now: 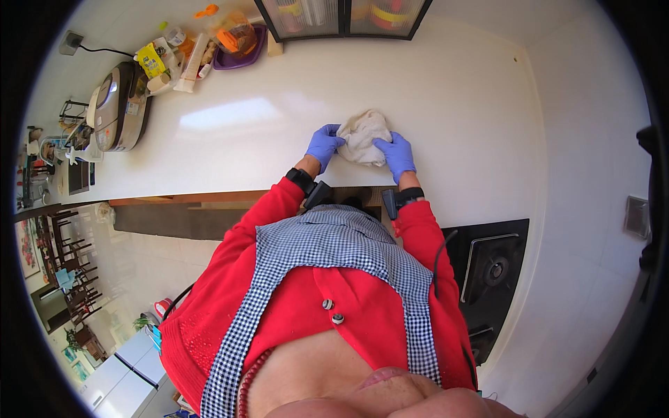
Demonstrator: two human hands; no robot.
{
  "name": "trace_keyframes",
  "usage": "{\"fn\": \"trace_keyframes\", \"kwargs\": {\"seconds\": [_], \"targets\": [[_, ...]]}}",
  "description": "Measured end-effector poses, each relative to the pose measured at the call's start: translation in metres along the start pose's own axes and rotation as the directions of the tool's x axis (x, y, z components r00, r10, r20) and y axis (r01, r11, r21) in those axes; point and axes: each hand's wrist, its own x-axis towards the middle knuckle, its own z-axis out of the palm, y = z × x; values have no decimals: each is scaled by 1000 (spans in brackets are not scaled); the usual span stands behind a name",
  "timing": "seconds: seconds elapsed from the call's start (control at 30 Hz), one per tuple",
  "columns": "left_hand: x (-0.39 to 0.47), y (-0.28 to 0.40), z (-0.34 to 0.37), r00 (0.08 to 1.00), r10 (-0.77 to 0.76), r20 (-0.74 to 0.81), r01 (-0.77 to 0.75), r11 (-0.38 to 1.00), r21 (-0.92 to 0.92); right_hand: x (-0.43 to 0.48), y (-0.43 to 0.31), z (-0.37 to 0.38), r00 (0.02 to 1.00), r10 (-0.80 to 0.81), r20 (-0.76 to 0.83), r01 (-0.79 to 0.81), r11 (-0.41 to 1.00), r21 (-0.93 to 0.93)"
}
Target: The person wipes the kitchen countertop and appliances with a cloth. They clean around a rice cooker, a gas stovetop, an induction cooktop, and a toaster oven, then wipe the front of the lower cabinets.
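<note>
A crumpled white cloth (364, 137) is between my two hands, over the white countertop (235, 141) close to its front edge. My left hand (325, 145), in a purple-blue glove, grips the cloth's left side with thumb and fingers. On the opposite side, my right hand (396, 153), gloved alike, pinches the cloth with the thumb on top. Whether the cloth's underside rests on the counter cannot be seen.
A rice cooker (123, 107) stands at the left, near a jug (235, 34) on a purple tray (256, 52) and several food packages. Above the counter's back hangs a glass-fronted cabinet (342, 18). A black gas hob (491, 271) is set at the right.
</note>
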Motion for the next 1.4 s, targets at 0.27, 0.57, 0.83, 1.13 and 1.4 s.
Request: {"fn": "trace_keyframes", "kwargs": {"seconds": [0.27, 0.57, 0.83, 1.13, 1.4], "targets": [[7, -3, -1, 843, 514, -158, -392, 788, 474, -46, -34, -99, 960, -65, -272, 206, 822, 531], [54, 9, 38, 689, 722, 54, -294, 210, 932, -30, 45, -147, 871, -384, -305, 169, 819, -549], [90, 33, 71, 754, 646, 120, -188, 37, 981, -3, 55, -39, 905, -423, 37, 282, 534, -797], [91, 35, 75, 830, 548, 105, -112, -20, 994, 16, 112, -193, 809, -179, -560, -126, 878, -463], [89, 41, 79, 858, 507, 80, -79, -24, 997, 164, 60, -148, 812, -473, -342, 113, 702, -703]]}}
